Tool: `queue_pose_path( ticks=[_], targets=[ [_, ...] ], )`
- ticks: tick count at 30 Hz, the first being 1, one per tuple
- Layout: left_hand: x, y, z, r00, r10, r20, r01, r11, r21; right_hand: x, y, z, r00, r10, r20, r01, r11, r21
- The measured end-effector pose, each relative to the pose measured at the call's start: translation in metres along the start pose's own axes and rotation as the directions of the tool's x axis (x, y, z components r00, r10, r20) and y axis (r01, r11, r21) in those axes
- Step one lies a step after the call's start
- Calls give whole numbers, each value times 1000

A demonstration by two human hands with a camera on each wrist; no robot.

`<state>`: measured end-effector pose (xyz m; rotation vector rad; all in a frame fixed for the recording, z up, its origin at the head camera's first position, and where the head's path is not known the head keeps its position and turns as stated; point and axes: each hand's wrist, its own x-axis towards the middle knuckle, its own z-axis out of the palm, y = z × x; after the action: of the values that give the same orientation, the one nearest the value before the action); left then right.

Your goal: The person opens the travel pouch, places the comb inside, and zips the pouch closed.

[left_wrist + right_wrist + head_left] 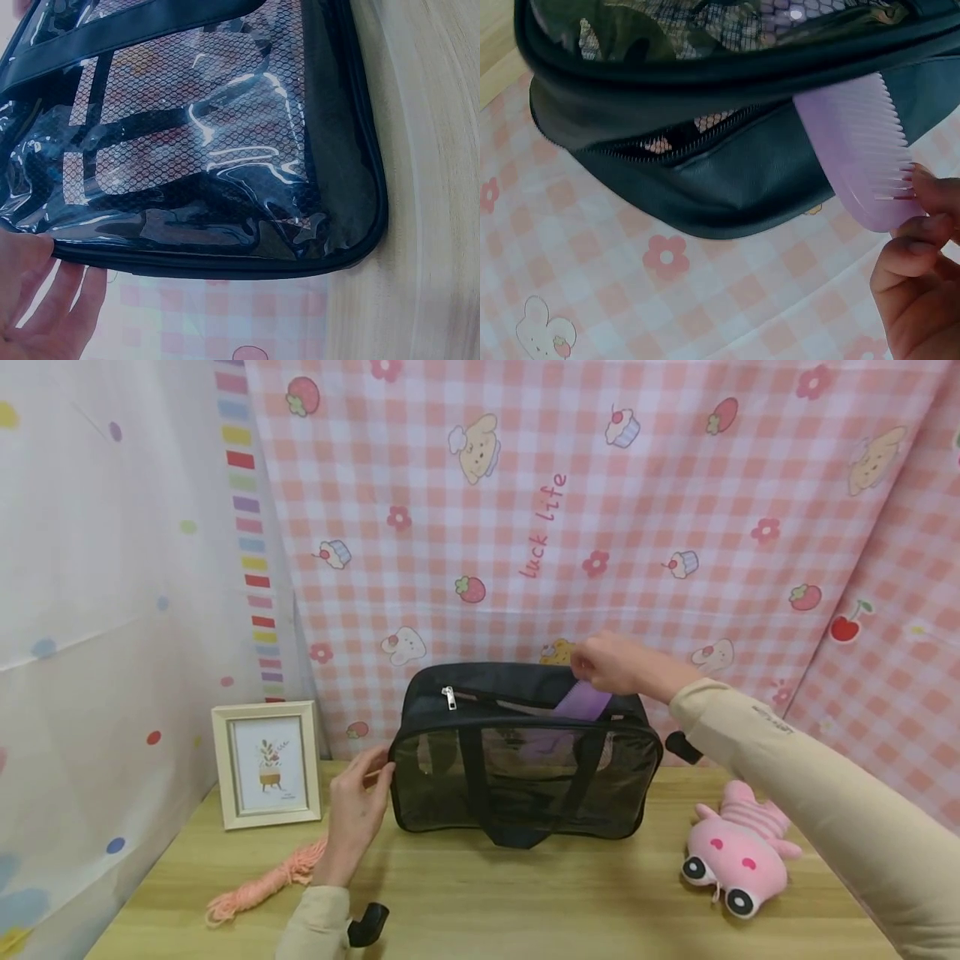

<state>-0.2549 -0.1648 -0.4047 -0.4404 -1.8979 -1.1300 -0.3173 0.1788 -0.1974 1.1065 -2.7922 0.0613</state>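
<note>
A black bag (435, 797) with clear front panels stands upright on the table, its top zipper partly open. My left hand (357, 806) holds the bag's left edge, thumb in front and fingers behind, as the left wrist view shows. Above the bag's right side, my right hand (611, 664) pinches the end of a purple comb (847, 154) between thumb and fingers. The comb's other end goes down through the zipper opening and shows faintly through the clear panel. A silver zipper pull (451, 697) hangs at the left of the opening.
A cream picture frame (315, 768) stands at the left back of the wooden table (465, 902). A skein of peach yarn (262, 889) lies in front of it. To the right lies a pink plush toy (738, 852). A checked cloth (660, 493) hangs behind the bag.
</note>
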Motion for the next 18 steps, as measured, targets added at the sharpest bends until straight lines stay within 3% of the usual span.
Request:
queue_pose_path(
  ticks=[4, 11, 18],
  targets=[
    [0, 0, 0, 1000, 1, -1, -1, 1000, 1, 2, 0, 5, 998, 31, 57, -33, 999, 31],
    [1, 1, 0, 1000, 6, 1, -6, 1000, -3, 1, 1, 9, 998, 27, 63, -30, 999, 42],
    [1, 0, 0, 1000, 4, 5, -4, 1000, -5, 0, 0, 7, 995, 70, 68, -74, 996, 57]
  ],
)
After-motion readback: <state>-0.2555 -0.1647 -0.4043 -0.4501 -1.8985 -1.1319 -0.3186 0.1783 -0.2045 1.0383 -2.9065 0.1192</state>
